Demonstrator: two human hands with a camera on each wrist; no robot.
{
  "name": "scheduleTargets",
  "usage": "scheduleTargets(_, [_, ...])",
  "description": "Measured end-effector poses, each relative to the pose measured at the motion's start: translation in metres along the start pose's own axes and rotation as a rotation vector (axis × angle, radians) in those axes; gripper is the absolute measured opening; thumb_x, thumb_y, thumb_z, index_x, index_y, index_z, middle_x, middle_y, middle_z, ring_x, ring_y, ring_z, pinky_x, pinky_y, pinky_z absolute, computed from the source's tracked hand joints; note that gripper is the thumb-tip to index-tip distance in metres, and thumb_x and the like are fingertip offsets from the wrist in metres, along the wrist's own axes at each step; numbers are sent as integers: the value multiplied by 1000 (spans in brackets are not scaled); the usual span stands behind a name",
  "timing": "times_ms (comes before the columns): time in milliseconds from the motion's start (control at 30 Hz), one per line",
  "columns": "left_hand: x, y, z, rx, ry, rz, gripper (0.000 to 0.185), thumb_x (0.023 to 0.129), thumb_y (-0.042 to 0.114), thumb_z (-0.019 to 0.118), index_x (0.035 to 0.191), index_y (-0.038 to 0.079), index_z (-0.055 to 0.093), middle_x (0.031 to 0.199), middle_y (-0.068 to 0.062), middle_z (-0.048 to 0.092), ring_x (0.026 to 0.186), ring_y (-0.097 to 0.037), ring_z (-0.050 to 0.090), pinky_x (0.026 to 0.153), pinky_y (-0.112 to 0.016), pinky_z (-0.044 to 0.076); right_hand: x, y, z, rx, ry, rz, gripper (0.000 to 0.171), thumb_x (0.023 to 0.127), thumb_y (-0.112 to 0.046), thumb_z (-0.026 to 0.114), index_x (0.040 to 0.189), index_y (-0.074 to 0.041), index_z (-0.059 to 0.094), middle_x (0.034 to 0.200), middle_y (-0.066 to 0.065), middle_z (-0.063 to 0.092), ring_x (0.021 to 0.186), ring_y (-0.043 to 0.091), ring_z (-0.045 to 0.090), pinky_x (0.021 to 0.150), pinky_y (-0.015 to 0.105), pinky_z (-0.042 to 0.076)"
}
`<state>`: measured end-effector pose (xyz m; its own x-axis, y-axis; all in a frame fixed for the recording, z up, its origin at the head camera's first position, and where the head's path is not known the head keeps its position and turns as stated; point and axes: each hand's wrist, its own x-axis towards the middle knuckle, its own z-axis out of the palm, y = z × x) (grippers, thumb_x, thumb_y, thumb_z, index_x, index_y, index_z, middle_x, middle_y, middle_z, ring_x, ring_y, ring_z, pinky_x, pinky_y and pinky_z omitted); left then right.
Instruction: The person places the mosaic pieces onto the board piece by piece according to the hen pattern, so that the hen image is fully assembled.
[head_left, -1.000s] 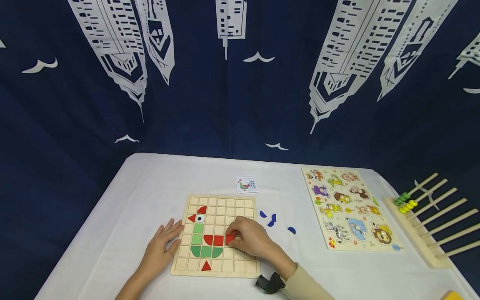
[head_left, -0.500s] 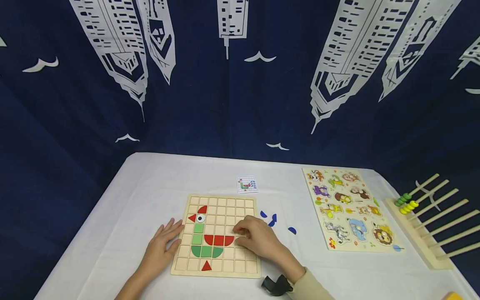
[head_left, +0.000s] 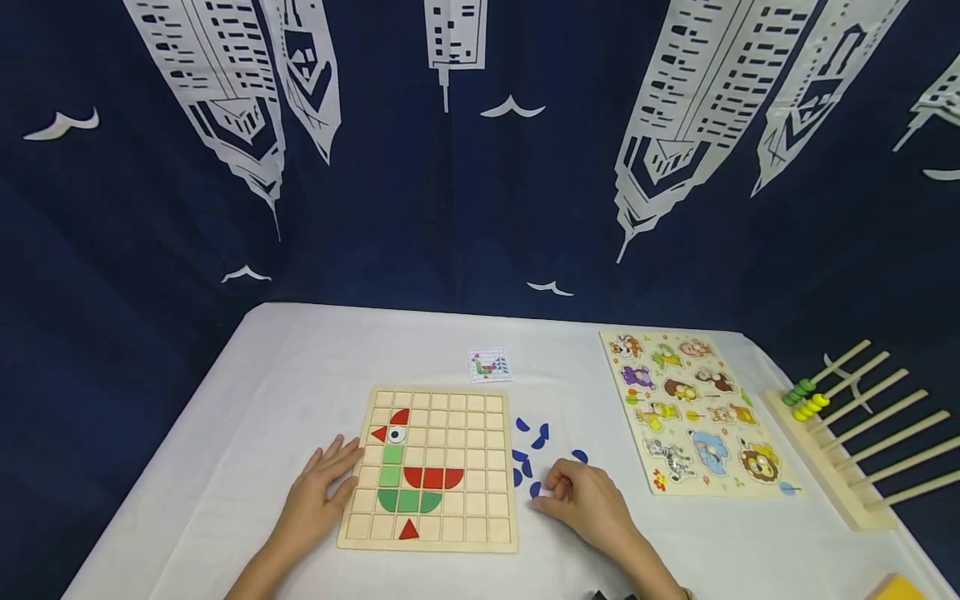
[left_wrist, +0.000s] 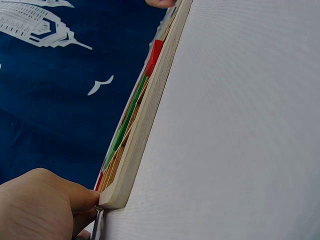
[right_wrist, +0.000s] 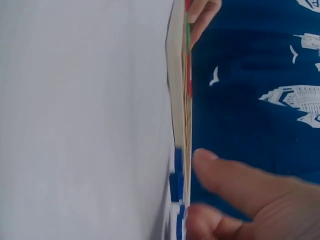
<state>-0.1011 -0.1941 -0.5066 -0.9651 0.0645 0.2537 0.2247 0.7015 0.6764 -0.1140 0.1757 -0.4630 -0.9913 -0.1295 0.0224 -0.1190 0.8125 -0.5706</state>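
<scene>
A wooden grid board (head_left: pixel 483 529) lies on the table, carrying a bird shape made of red pieces (head_left: pixel 433 477), green pieces (head_left: pixel 408 501) and an eye piece (head_left: pixel 395 434). My left hand (head_left: pixel 315 492) rests at the board's left edge with fingers extended; the left wrist view shows thumb and fingers (left_wrist: pixel 82 197) right at a corner. Off the board's right side, my right hand (head_left: pixel 588 504) hovers by a blue piece (head_left: pixel 536 489), thumb and fingers apart, nothing visible between them. More blue pieces (right_wrist: pixel 176 186) lie beside the board in the right wrist view.
Behind the board lies a small pattern card (head_left: pixel 490 365) with a bird picture. An animal puzzle board (head_left: pixel 630 400) and a wooden peg rack (head_left: pixel 832 467) with green and yellow beads stand at the right. A yellow object (head_left: pixel 897 588) shows at the bottom right corner.
The last red piece of the row was set down and let go. My right hand then moved right, off the board to the blue pieces. The left hand stayed at the board's edge.
</scene>
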Motion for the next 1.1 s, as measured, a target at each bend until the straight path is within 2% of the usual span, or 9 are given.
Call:
scheduleTargets(133, [0,-1,-1,1,10,7,42,86,1,67,128,1,63,140,-12,57,139,-38,42,115,-2,-1,3,1,8,-46,2,-2,32,68,-31,88,74,-20,58,62,-12,48,57,3,40,50,18,32])
scheduleTargets(367, [1,-2,-3,-3,11,1,42,86,1,67,128,1,63,140,-12,57,139,-38,41,116,-4,-1,9,-1,16,-35,76,-44,24,72,-18,84,72,-20,60,62,-13,49,55,1,40,49,18,33])
scheduleTargets(567, [2,-2,-5,6,-6,-4,42,87,2,67,129,1,62,141,-12,56,140,-37,40,116,-4,-1,13,0,9,-5,91,-69,21,73,-13,82,70,-21,63,60,-16,49,53,-1,41,48,17,34])
scheduleTargets(700, [2,-2,-6,8,8,2,41,87,2,67,128,1,63,140,-12,57,139,-38,41,117,-5,0,27,-8,3,38,71,-227,18,73,-9,82,73,-17,66,62,-14,52,55,-2,43,49,16,38])
scheduleTargets(867, [1,-3,-3,5,4,2,41,87,2,67,128,0,63,140,-12,57,139,-38,41,114,-2,-2,52,-30,4,34,-68,-457,12,79,-8,79,80,-13,68,68,-12,53,60,-1,46,52,14,43])
scheduleTargets(967, [0,-3,-1,4,3,0,41,86,2,67,127,1,63,140,-12,57,139,-38,42,114,-2,-3,66,-45,8,-10,-152,-570,9,82,-10,77,82,-13,68,69,-11,51,63,0,44,55,14,40])
scheduleTargets(1100, [0,-1,-1,5,7,-1,42,87,3,67,128,1,63,140,-12,56,139,-37,42,117,-5,-2,79,-60,16,-122,-216,-690,12,85,-12,74,79,-15,64,68,-11,49,64,2,41,57,14,35])
